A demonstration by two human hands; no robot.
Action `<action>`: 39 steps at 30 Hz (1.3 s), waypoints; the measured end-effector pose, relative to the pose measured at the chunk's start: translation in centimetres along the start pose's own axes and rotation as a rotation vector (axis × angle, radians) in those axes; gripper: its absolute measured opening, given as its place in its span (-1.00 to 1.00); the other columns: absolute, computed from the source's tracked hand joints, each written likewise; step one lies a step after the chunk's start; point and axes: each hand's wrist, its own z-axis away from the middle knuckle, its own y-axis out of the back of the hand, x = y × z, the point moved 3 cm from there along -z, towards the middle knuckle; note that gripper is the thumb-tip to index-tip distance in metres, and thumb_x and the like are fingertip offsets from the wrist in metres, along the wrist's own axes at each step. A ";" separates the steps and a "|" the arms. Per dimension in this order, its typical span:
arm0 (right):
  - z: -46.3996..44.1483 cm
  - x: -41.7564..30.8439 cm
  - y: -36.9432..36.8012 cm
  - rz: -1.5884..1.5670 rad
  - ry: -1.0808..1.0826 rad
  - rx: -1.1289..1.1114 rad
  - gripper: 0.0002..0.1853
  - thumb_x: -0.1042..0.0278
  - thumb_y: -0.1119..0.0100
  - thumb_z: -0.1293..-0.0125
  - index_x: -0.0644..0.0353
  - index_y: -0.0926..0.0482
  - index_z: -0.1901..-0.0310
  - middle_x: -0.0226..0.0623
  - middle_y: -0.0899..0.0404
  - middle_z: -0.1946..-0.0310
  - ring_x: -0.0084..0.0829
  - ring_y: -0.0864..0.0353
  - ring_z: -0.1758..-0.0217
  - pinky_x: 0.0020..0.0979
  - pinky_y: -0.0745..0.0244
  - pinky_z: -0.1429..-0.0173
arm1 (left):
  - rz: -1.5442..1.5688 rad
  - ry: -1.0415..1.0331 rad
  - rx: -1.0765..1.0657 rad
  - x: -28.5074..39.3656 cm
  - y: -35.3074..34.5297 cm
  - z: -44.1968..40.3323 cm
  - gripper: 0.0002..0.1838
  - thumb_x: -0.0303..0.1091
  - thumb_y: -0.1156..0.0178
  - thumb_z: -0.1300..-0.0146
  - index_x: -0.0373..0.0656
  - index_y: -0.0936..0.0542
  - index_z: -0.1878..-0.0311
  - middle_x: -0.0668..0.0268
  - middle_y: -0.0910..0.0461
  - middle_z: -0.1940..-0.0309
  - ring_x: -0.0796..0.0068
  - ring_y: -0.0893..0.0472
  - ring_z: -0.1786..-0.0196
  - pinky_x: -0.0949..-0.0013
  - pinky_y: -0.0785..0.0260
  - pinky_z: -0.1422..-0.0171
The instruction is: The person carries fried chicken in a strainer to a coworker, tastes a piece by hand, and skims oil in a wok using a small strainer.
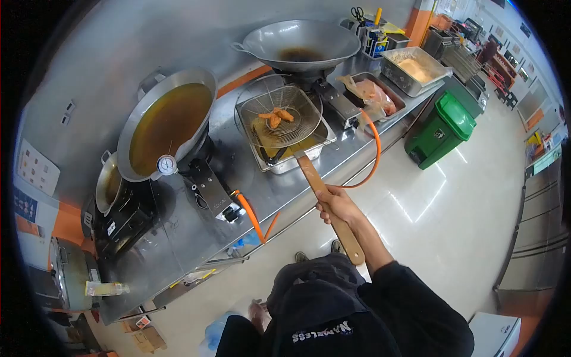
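Note:
My right hand [339, 205] is closed around the wooden handle [312, 174] of a round wire strainer. Several browned fried pieces [275, 118] lie in the strainer's wire bowl [303, 131]. The bowl is over a rectangular metal tray [285, 166] on the steel counter, and I cannot tell whether it touches. Black-handled tongs [272, 157] show in the tray below. My left hand [258, 314] hangs low beside the dark apron, blurred and partly hidden by the sleeve; its fingers are unclear.
A wok of oil [172, 128] with a dial thermometer [167, 165] stands on the left burner. Behind is another wok [300, 41]. Bagged raw meat [375, 95] and a pan of pale coating [416, 70] sit at right. An orange hose [377, 149] hangs near a green bin [441, 128].

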 end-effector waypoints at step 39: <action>2.2 -0.5 0.1 -0.101 0.007 -0.051 -0.69 0.25 -0.07 -0.41 0.25 -0.37 -0.05 -0.33 -0.40 0.53 -0.52 -0.39 0.67 -0.45 -0.33 0.64 | -0.060 -0.018 -0.028 3.2 -2.4 0.2 -0.36 0.08 0.23 -0.50 -0.39 -0.46 -0.16 0.04 -0.62 0.10 0.27 -0.61 0.18 0.32 -0.48 0.06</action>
